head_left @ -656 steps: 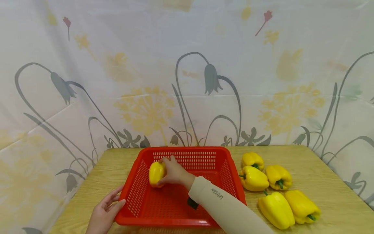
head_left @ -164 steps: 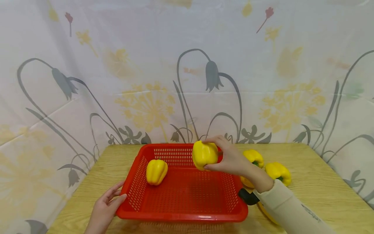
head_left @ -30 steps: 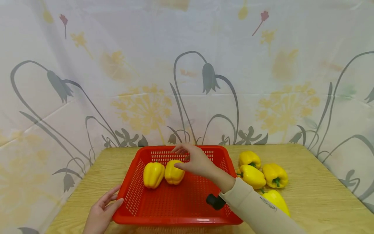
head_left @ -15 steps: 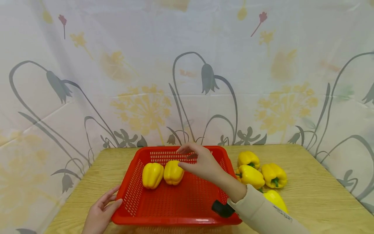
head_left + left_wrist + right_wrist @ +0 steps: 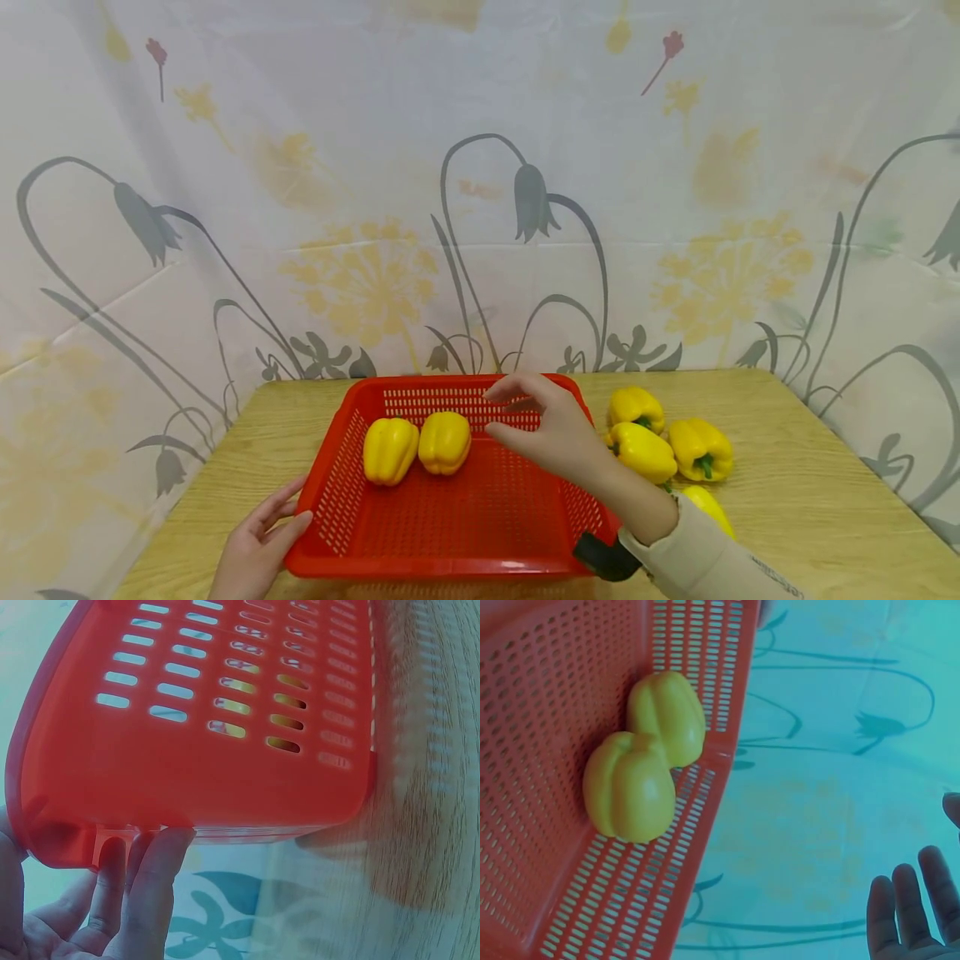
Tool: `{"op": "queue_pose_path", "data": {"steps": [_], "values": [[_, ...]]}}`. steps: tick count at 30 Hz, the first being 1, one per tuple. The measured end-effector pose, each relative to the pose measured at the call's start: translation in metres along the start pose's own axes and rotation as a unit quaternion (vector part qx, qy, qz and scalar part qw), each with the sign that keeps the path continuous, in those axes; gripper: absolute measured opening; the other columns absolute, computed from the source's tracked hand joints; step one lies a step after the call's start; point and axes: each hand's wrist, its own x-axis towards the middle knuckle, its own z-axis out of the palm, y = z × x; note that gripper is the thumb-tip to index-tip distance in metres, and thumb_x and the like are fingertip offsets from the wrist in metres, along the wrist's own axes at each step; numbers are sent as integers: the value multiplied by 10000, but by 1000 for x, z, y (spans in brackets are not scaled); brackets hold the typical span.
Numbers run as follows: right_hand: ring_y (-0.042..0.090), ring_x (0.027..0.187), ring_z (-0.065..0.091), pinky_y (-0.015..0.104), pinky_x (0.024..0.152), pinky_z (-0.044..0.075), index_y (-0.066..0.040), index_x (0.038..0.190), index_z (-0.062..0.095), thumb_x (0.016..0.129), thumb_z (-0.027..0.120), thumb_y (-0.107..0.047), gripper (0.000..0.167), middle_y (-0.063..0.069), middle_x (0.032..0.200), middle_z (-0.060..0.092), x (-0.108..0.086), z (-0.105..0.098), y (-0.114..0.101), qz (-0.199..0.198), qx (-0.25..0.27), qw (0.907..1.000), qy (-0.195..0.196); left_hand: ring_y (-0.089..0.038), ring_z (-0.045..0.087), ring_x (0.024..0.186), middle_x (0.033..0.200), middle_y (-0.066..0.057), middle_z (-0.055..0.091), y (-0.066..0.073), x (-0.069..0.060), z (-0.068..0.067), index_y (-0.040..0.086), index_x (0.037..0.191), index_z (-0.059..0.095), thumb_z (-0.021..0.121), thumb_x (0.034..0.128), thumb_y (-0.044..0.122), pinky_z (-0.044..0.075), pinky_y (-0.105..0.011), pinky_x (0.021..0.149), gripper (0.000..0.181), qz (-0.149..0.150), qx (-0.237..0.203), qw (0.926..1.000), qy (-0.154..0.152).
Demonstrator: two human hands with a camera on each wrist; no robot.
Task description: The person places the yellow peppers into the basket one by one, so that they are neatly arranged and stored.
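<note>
Two yellow peppers (image 5: 445,442) are sitting inside the red basket (image 5: 435,568); at least four loose peppers (image 5: 641,452) are lying on the counter (image 5: 810,467) right of it: work apparently partly done. Left hand (image 5: 258,542) is pinching the basket's left rim; right hand (image 5: 553,423) is hovering above its right part, fingers spread from thumb, empty. Sleeve (image 5: 712,552) is hiding part of one loose pepper, possibly more. Patterned cloth (image 5: 675,167) is hanging behind the basket.

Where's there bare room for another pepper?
Inside the red slotted plastic basket, nearer you than its two yellow bell peppers; on the pale woodgrain table, right of the loose yellow bell peppers. Crowded: basket's back left, and beyond its right side.
</note>
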Motion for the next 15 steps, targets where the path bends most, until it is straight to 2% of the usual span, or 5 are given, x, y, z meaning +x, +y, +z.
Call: {"op": "queue_pose_path", "data": {"steps": [10,15], "values": [[153,898,578,300,817,509,-53,1013,610,794,729,-39,250,23,993,597,-21,-14,7,-40,128,9998,148,-140,644,847,1064,-94,590,0,0,-1,11,1412,379,668,875,235,552,-327,689,650,-92,78,9999,-21],[147,888,584,289,813,507,-49,1010,614,800,728,-60,239,-8,971,595,-31,-22,12,80,55,9996,262,-139,644,847,1058,-91,593,1,1,-1,11,1413,376,670,873,237,552,-324,691,655,-106,84,9999,-41]]}}
